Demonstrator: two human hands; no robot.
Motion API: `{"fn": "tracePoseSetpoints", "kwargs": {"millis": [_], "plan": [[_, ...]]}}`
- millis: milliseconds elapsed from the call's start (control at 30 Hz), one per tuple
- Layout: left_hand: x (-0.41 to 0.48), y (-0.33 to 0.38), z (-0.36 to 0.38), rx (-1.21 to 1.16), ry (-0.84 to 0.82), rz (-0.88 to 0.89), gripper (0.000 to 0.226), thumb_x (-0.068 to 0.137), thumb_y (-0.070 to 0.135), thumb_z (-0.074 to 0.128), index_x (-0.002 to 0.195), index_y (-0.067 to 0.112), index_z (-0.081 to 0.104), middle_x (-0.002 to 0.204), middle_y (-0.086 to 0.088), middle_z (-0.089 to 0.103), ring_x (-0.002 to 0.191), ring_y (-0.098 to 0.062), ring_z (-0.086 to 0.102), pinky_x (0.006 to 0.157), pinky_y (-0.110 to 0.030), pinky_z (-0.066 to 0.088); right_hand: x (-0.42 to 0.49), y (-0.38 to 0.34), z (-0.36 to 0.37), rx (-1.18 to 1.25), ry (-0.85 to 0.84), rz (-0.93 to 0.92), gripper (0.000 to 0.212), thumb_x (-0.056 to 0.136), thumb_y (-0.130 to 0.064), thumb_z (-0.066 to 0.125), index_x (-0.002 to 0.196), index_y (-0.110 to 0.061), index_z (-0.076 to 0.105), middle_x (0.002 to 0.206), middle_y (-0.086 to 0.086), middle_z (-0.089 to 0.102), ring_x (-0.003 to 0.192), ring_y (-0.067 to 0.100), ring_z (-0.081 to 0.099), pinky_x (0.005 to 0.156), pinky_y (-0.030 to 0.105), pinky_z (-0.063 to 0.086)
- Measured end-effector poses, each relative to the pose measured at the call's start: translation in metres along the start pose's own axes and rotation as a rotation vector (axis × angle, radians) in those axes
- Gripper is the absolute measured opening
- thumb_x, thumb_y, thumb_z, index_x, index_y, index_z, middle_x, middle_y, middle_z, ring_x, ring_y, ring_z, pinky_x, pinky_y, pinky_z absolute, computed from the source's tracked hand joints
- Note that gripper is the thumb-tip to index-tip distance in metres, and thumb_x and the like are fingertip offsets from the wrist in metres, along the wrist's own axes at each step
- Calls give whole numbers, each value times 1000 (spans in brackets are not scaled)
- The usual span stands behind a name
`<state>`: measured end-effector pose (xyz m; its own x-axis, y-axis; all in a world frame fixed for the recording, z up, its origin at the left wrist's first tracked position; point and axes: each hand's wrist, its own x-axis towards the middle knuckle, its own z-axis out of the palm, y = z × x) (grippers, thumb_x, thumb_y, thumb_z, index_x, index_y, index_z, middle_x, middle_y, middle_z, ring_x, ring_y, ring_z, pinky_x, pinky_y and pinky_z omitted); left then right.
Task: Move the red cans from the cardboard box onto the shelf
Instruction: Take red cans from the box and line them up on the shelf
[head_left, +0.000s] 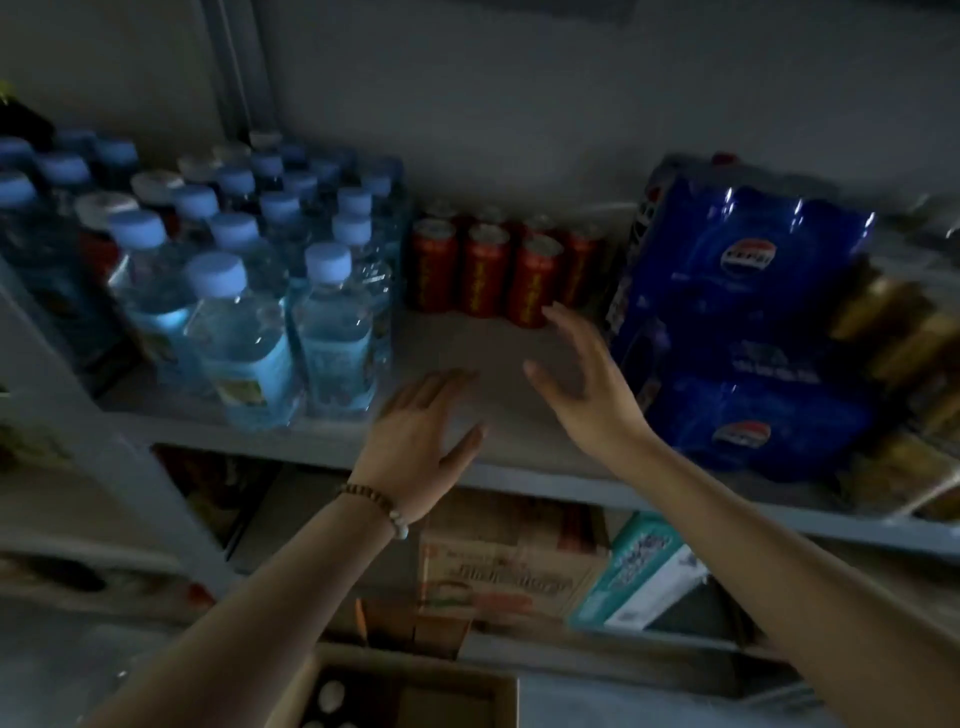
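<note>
The cardboard box (457, 699) was cut off by the lower edge, and we could make out only a few pale round tops in its dark interior. The rear row of red cans (483, 275) stood largely hidden behind the front row. We could not count it, and the yellow lettering was too blurred to read. The water bottles (239, 322) ran past the left edge. The golden packs (904, 332) at the right edge were smeared beyond identification. Print on the lower carton (498, 577) was illegible to us.

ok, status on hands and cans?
Both grips open, empty: left hand, right hand at shelf. Red cans upright at back. Bottles left, blue packs right, nothing blocking.
</note>
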<state>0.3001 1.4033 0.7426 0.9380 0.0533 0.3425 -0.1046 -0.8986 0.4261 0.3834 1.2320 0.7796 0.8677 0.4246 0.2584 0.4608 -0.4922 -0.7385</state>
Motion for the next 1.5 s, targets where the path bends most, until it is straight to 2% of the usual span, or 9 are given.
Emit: {"fn": "tracePoseSetpoints", "kwargs": {"millis": [133,300,400,533,700,867,1100,1267,1500], "plan": [[-86,-29,15,48,-67,82,59,90,54,29,142,27,29,151,11,24,140,-8,16,116,-30,13,-82,-2,52,-140,-80,-131,58,93,-36,55,144,-35,27,154,-20,17,142,-1,16,112,22,21],[-183,-104,50,56,-237,-59,62,89,56,26,142,24,31,151,5,28,138,-15,28,113,-41,28,-149,17,136,-293,-201,-151,59,92,-39,51,145,-33,27,154,-22,7,142,-5,1,113,13,1],[-237,-148,81,99,-371,-228,72,84,62,21,145,23,23,153,4,22,137,-18,27,112,-37,28,-180,47,192,-264,-343,-41,60,94,-40,49,147,-37,22,156,-21,4,141,-5,0,114,22,7],[-297,-199,130,179,-529,-388,65,93,49,35,148,21,13,155,3,15,140,-18,22,113,-34,22,-214,96,269,-254,-585,105,65,93,-44,50,149,-34,17,158,-19,1,145,7,8,115,30,16],[-350,-253,195,250,-592,-525,79,82,64,11,147,20,13,155,1,18,139,-22,24,112,-35,23,-245,165,365,-172,-716,318,67,91,-47,53,148,-33,21,158,-13,8,145,12,15,113,36,27],[-386,-306,262,212,-538,-616,64,94,50,33,147,20,15,154,0,19,139,-20,25,112,-33,22,-265,237,454,-88,-699,541,73,86,-52,59,146,-27,27,156,-5,20,141,16,26,109,34,33],[-419,-376,362,-34,-479,-847,63,92,54,33,146,28,14,152,2,26,135,-22,33,104,-37,35,-274,322,572,94,-656,719,75,79,-54,66,142,-29,34,149,-1,33,134,19,36,104,35,40],[-419,-401,405,-203,-306,-946,56,91,54,38,137,23,38,128,-8,58,116,-28,53,90,-31,41,-265,372,634,124,-576,736,80,78,-45,72,143,-23,32,149,4,36,133,24,39,106,36,39],[-426,-408,414,-290,-185,-939,46,83,63,40,116,33,53,101,5,64,100,-21,60,78,-28,43,-251,393,691,186,-624,744,79,78,-27,76,143,-13,34,144,9,43,131,26,42,103,33,37]]}}
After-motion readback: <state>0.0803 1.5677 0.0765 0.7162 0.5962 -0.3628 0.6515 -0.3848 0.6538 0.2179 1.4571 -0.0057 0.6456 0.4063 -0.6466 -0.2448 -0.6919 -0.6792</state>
